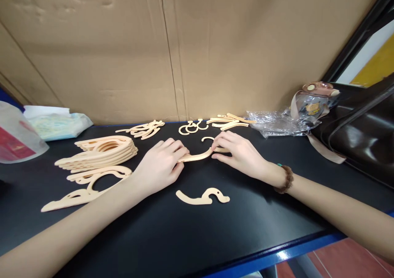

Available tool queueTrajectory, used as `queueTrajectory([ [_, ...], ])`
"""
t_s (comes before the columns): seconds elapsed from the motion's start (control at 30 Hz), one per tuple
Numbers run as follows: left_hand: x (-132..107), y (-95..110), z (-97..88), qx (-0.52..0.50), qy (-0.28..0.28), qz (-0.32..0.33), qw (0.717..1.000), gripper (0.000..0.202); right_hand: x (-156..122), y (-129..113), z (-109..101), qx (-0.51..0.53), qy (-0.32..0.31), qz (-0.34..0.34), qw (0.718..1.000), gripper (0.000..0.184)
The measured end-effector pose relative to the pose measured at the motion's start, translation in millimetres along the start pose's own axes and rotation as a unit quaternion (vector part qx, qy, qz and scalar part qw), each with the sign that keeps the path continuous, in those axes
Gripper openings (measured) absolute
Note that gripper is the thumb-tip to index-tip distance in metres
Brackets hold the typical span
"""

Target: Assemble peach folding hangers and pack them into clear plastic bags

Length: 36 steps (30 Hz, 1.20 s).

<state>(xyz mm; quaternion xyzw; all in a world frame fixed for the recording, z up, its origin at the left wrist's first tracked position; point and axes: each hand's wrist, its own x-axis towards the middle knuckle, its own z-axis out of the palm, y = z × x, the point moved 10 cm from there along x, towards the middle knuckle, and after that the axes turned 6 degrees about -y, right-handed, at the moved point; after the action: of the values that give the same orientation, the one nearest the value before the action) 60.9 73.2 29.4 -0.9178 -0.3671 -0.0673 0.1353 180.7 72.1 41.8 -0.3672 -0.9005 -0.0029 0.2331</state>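
My left hand (164,161) grips one end of a beige plastic hanger (197,157), fingers closed over it. At the other end, my right hand (238,151) pinches the same hanger where a curved hook (207,138) rises behind the fingertips. Exactly how the parts meet under the fingers is hidden. A loose hanger arm (201,197) with a curled end lies flat on the black table, nearer to me than both hands. To the left of my left hand is a stack of folded beige hangers (101,155), with another hanger (80,195) lying partly under my left forearm.
At the back lie loose hanger arms (146,128), several hooks (192,127) and thin beige strips (229,122). Crumpled clear plastic (273,124), a strapped bottle (314,101) and a dark bag (363,130) sit right. A tissue pack (61,125) and plastic container (18,136) stand left.
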Motion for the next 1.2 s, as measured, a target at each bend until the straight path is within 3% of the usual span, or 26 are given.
queueTrajectory([
  [0.23,-1.5,-16.8,12.9,0.002,-0.025,-0.058,0.998,0.042,-0.3,14.4,-2.3,-0.014,0.011,0.041,0.999,0.013],
  [0.37,-3.6,-27.0,16.7,0.033,-0.049,-0.093,0.994,0.057,-0.9,-14.9,5.7,0.032,-0.065,-0.039,0.997,0.022],
  [0.5,-3.3,-26.2,14.0,0.079,-0.067,-0.095,0.990,0.057,-10.0,-56.5,17.9,0.071,-0.162,-0.110,0.978,0.032],
  [0.57,-3.0,-26.1,13.5,0.083,-0.072,-0.100,0.989,0.057,-13.9,-70.5,20.6,0.063,-0.184,-0.134,0.972,0.022],
  [0.63,-3.3,-27.6,15.8,0.062,-0.080,-0.111,0.989,0.060,-15.6,-75.9,21.0,0.061,-0.191,-0.148,0.968,0.011],
  [0.77,-4.9,-30.3,18.0,0.000,-0.065,-0.124,0.990,0.058,-13.6,-65.8,18.5,0.112,-0.184,-0.146,0.965,0.020],
  [0.9,-5.4,-29.3,17.3,-0.031,-0.044,-0.119,0.991,0.050,-10.5,-46.6,22.7,0.135,-0.191,-0.095,0.968,0.026],
  [0.97,-4.7,-26.7,16.1,-0.038,-0.039,-0.112,0.992,0.051,-8.7,-40.3,20.7,0.120,-0.174,-0.067,0.975,0.017],
  [1.0,-3.9,-23.1,15.2,-0.047,-0.036,-0.099,0.993,0.053,-8.3,-40.0,19.4,0.109,-0.166,-0.062,0.978,0.007],
  [1.1,-1.4,-2.1,16.2,-0.090,-0.052,-0.016,0.994,0.062,-9.6,-46.9,20.1,0.088,-0.173,-0.082,0.978,0.026],
  [1.2,-1.6,11.6,17.7,-0.113,-0.073,0.030,0.990,0.052,-10.6,-48.1,22.4,0.089,-0.190,-0.082,0.974,0.018],
])
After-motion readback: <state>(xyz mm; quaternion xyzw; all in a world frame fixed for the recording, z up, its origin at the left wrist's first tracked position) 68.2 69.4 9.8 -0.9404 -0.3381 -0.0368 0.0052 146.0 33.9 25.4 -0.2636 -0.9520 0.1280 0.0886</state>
